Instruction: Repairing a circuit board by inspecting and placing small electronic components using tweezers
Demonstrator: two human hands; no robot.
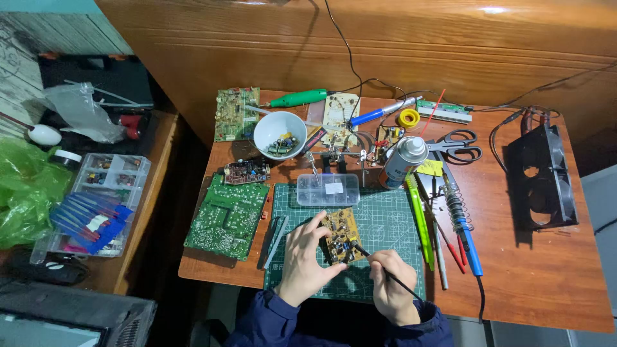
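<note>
Circuit board [341, 235], a small yellowish one studded with components, sits tilted above the green cutting mat [385, 218] near the front edge of our wooden table [533, 276]. From the head view, our left hand [302, 260] is clamped on the board's left edge, fingers curled over the top and thumb beneath. Our right hand [389, 286] is closed around a thin black tool [379, 266], its tip touching the board's lower right corner. Just behind the board lies a clear plastic box [323, 189]; further back stand a white bowl [279, 133] of small parts and a spray can [402, 162]. A large green circuit board [227, 218] rests left of the mat. To the right lie a blue-handled soldering iron [466, 234] and, further back, scissors [457, 145].
</note>
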